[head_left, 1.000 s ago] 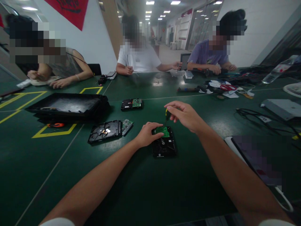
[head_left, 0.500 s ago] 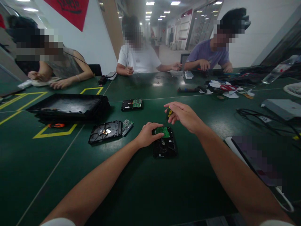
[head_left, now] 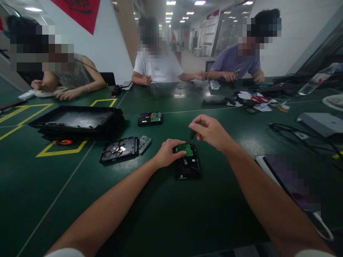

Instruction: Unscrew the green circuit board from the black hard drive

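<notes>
A black hard drive (head_left: 187,166) with a green circuit board (head_left: 185,149) on top lies on the green table in front of me. My left hand (head_left: 167,153) rests on the drive's left far corner, fingers curled over the board's edge. My right hand (head_left: 210,131) hovers just above the board, fingers pinched round a small screwdriver (head_left: 192,134) that points down at the board; most of the handle is hidden by the fingers.
An opened hard drive (head_left: 119,149) with a loose circuit board (head_left: 145,142) lies to the left, another drive (head_left: 150,118) farther back, beside a black tray (head_left: 77,120). Cables (head_left: 300,135) and a tablet (head_left: 292,178) lie to the right. Three people sit across the table.
My right hand has turned its fingers round the screwdriver, so the yellow part of the handle no longer shows. The left hand and the drive have stayed put.
</notes>
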The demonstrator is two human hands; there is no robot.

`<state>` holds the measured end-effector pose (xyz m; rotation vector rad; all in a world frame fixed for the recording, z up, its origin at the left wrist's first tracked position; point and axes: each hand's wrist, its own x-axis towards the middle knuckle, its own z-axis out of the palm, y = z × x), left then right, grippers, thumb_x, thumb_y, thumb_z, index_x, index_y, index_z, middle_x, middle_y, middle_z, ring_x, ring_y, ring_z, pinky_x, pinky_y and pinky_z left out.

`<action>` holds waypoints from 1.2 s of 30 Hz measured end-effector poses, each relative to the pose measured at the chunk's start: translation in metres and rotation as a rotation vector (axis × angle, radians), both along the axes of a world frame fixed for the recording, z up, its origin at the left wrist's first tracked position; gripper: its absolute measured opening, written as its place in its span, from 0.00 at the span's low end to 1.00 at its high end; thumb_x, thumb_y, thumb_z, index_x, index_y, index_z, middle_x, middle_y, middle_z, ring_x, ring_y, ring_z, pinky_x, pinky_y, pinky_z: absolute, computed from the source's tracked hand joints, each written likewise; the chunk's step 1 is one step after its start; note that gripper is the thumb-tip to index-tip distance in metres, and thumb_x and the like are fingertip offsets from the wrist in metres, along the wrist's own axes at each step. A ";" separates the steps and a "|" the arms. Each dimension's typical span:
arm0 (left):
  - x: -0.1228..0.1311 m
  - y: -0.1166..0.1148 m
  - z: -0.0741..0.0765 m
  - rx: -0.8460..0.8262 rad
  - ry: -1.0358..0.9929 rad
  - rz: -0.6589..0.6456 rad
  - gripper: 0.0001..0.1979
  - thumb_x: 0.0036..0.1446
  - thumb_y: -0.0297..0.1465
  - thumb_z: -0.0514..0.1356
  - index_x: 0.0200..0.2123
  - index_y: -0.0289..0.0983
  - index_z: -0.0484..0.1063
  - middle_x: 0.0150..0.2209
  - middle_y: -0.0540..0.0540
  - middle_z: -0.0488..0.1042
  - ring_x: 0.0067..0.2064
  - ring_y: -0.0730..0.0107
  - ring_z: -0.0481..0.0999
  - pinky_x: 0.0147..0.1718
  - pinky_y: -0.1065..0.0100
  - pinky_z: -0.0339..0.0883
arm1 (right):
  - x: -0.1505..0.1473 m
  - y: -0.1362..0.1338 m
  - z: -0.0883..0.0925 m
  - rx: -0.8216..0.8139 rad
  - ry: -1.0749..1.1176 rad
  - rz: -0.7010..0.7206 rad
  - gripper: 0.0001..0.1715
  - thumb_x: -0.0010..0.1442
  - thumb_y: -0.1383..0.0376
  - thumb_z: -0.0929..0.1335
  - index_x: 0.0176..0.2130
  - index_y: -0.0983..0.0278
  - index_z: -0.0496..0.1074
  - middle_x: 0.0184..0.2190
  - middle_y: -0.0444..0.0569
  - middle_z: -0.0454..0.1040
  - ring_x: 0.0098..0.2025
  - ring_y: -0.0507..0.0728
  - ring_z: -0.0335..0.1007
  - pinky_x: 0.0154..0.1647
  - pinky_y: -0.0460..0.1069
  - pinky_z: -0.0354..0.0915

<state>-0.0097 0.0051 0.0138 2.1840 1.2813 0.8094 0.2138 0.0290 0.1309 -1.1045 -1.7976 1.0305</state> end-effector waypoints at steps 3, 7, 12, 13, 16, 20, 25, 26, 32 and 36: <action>0.000 0.001 -0.001 0.011 -0.001 0.002 0.24 0.63 0.42 0.68 0.61 0.46 0.75 0.58 0.45 0.80 0.59 0.50 0.74 0.62 0.47 0.65 | -0.001 0.000 0.000 -0.017 0.034 0.088 0.15 0.67 0.52 0.70 0.42 0.61 0.77 0.43 0.50 0.83 0.21 0.48 0.67 0.18 0.45 0.58; -0.001 0.002 -0.003 0.007 -0.005 -0.004 0.24 0.63 0.42 0.68 0.61 0.47 0.75 0.58 0.45 0.80 0.59 0.50 0.75 0.62 0.47 0.65 | -0.004 0.001 -0.002 -0.051 0.053 0.153 0.20 0.69 0.49 0.68 0.43 0.61 0.78 0.43 0.51 0.81 0.24 0.48 0.69 0.19 0.45 0.61; -0.001 0.002 -0.002 0.023 -0.001 -0.014 0.24 0.63 0.42 0.68 0.61 0.45 0.76 0.58 0.44 0.80 0.58 0.51 0.76 0.62 0.48 0.65 | -0.003 0.002 -0.001 -0.080 0.056 0.168 0.19 0.72 0.52 0.65 0.48 0.61 0.78 0.43 0.50 0.79 0.25 0.49 0.70 0.22 0.46 0.63; 0.000 0.002 -0.002 0.025 -0.002 -0.018 0.24 0.63 0.42 0.68 0.61 0.45 0.76 0.58 0.44 0.80 0.58 0.51 0.76 0.62 0.48 0.65 | -0.002 0.002 0.000 -0.056 0.035 0.157 0.19 0.72 0.52 0.65 0.48 0.61 0.79 0.41 0.49 0.79 0.25 0.49 0.69 0.22 0.46 0.62; 0.000 0.002 0.000 0.023 0.000 -0.016 0.24 0.64 0.42 0.67 0.61 0.45 0.75 0.58 0.44 0.80 0.59 0.51 0.75 0.62 0.48 0.65 | 0.000 0.001 0.003 0.014 -0.008 0.105 0.18 0.69 0.51 0.68 0.44 0.61 0.80 0.32 0.46 0.77 0.26 0.50 0.65 0.23 0.46 0.59; 0.000 0.001 0.001 0.017 0.008 -0.017 0.24 0.64 0.43 0.67 0.61 0.45 0.75 0.59 0.44 0.80 0.60 0.51 0.75 0.62 0.48 0.65 | 0.000 0.000 0.004 0.020 -0.014 0.030 0.19 0.64 0.50 0.73 0.34 0.62 0.76 0.25 0.44 0.74 0.26 0.51 0.66 0.25 0.47 0.60; -0.002 0.002 -0.001 0.024 0.011 -0.015 0.24 0.64 0.43 0.67 0.61 0.46 0.75 0.59 0.44 0.79 0.60 0.51 0.75 0.62 0.48 0.65 | 0.000 0.000 0.002 0.013 -0.002 0.062 0.17 0.66 0.50 0.71 0.37 0.61 0.79 0.31 0.46 0.78 0.25 0.50 0.67 0.23 0.47 0.60; -0.002 0.002 -0.001 0.025 0.011 -0.016 0.24 0.64 0.43 0.67 0.61 0.46 0.75 0.59 0.44 0.79 0.60 0.51 0.75 0.62 0.48 0.65 | 0.000 0.000 0.002 0.010 -0.001 0.085 0.17 0.67 0.50 0.71 0.39 0.61 0.79 0.33 0.46 0.79 0.25 0.50 0.66 0.23 0.47 0.60; -0.002 0.003 -0.004 0.024 0.003 -0.019 0.24 0.64 0.43 0.67 0.62 0.46 0.75 0.59 0.45 0.79 0.60 0.51 0.75 0.62 0.48 0.64 | -0.002 0.002 0.000 -0.051 0.053 0.121 0.19 0.70 0.52 0.67 0.44 0.61 0.81 0.38 0.50 0.81 0.28 0.51 0.71 0.26 0.46 0.66; -0.001 0.003 -0.004 0.015 0.010 -0.011 0.25 0.64 0.44 0.67 0.62 0.46 0.75 0.59 0.44 0.79 0.60 0.51 0.75 0.62 0.48 0.64 | -0.001 0.003 0.000 -0.050 0.039 0.120 0.17 0.70 0.54 0.67 0.47 0.60 0.80 0.32 0.47 0.78 0.28 0.52 0.71 0.26 0.46 0.67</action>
